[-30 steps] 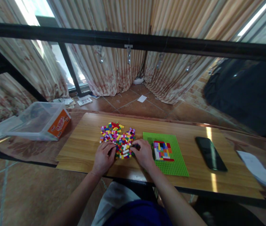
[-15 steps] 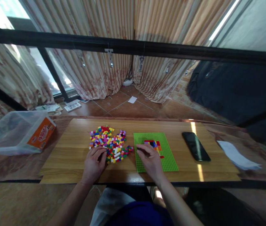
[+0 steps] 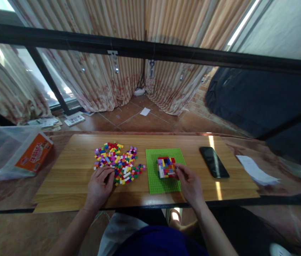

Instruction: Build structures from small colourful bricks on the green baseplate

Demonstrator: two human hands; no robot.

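A pile of small coloured bricks (image 3: 117, 161) lies on the wooden board (image 3: 67, 170). Right of it sits a green baseplate (image 3: 152, 181) bearing a flat block of mixed-colour bricks (image 3: 165, 167). My left hand (image 3: 99, 187) rests palm down on the board, fingers stretched to the pile's near edge and holding nothing. My right hand (image 3: 190, 185) is at the baseplate's right side. Its fingertips are pinched together against the right edge of the brick block, and what they hold is too small to make out.
A black phone (image 3: 214, 162) lies right of the baseplate, with a white paper (image 3: 255, 170) further right. A clear plastic tub with an orange label (image 3: 33, 156) lies at the far left. A black bar (image 3: 150, 49) crosses above, with curtains behind it.
My right hand left the pile with a dark brick, passed over the baseplate and now pinches at the block's right edge. My left hand stayed at the pile. The camera view shifted right.
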